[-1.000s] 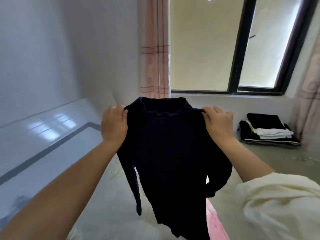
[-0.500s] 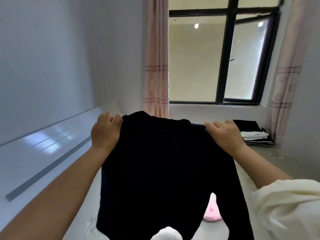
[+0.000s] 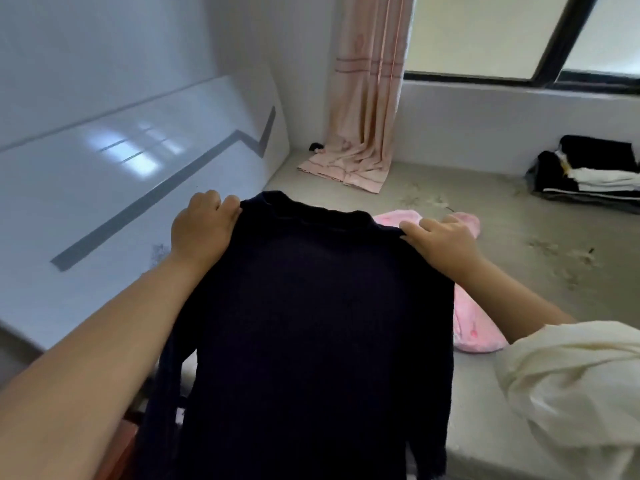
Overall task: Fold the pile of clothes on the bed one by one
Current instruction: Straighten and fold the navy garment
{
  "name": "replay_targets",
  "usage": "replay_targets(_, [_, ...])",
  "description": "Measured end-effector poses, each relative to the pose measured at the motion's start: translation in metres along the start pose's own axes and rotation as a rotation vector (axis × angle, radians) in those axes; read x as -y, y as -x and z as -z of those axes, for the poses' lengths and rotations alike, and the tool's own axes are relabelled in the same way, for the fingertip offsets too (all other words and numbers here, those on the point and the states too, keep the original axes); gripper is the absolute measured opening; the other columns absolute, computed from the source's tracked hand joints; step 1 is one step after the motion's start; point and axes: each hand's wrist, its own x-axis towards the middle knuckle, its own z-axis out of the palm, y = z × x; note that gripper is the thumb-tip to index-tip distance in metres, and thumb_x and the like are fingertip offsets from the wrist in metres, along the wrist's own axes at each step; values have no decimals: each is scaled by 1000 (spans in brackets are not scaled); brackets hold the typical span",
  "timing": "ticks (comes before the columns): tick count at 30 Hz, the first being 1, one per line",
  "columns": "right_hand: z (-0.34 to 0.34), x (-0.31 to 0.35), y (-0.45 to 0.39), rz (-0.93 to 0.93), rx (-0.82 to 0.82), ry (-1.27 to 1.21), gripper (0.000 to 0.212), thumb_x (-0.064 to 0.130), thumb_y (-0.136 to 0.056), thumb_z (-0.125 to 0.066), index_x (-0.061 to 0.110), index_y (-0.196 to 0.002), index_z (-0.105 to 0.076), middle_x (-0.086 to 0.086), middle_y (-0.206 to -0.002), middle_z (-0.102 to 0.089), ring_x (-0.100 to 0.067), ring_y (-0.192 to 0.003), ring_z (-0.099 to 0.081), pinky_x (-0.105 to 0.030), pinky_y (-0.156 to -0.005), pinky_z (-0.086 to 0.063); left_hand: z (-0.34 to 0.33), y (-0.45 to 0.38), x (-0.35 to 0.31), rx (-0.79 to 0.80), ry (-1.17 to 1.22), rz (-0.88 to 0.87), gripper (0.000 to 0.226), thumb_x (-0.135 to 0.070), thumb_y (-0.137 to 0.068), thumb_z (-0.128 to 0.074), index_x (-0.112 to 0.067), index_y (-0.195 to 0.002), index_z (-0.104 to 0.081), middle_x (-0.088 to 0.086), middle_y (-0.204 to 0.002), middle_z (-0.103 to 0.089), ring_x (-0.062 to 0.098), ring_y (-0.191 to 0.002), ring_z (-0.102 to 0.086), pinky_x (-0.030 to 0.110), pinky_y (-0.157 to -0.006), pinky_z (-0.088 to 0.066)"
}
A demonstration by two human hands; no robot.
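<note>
Hands are gripping a dark navy sweater (image 3: 311, 306) by its shoulders, left hand (image 3: 202, 230) and right hand (image 3: 441, 240), above the bed (image 3: 519, 271), pink garment (image 3: 474, 327) lying right

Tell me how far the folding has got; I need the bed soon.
Done: a folded stack sits by the far wall. In hand: the left hand and right hand grip the dark sweater by its shoulders, still unfolded. Left: at least the pink garment beneath it.
</note>
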Motion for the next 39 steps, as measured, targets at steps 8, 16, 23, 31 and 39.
replay_targets(8, [-216,-27,-13,-143,294,-149,23,22,-74,-57,3,-68,-67,-8,-42,-50,-24,-25,-39,-24,-35,-40,-190,-78,63,256,-45,113,18,-15,-93,-49,1,-90,-59,23,-77,-48,34,-74,-42,30,-51,-23])
replay_targets(16, [-369,-50,-15,-375,719,-229,13,18,-88,-61,7,-91,-66,-19,-70,-61,-40,-56,-55,-33,-49,-35,-337,-120,98,387,-8,82,20,-13,-89,-56,6,-82,-60,24,-71,-52,37,-66,-50,30,-50,-29])
replay_targets(23, [-477,-90,-27,-320,782,-180,12,14,-80,-68,2,-77,-65,-14,-54,-53,-36,-41,-49,-29,-45,-26,-459,-176,123,458,41,71,14,-7,-89,-56,6,-85,-60,25,-74,-52,36,-67,-49,32,-52,-31])
replay_targets(31, [-649,-51,22,-586,1024,-2,33,5,-90,-33,9,-120,-47,-13,-112,-52,-31,-109,-44,-46,-102,-20,-654,-161,121,739,-120,218,25,-15,-96,-34,-4,-115,-45,15,-119,-48,32,-109,-44,38,-87,-32])
replay_targets(39, [-676,-39,58,-636,747,62,20,-16,-65,-45,-12,-79,-57,-32,-78,-55,-44,-80,-54,-58,-83,-36,-694,-124,135,572,-23,241,25,-11,-94,-41,6,-109,-52,24,-116,-49,39,-106,-42,45,-86,-29])
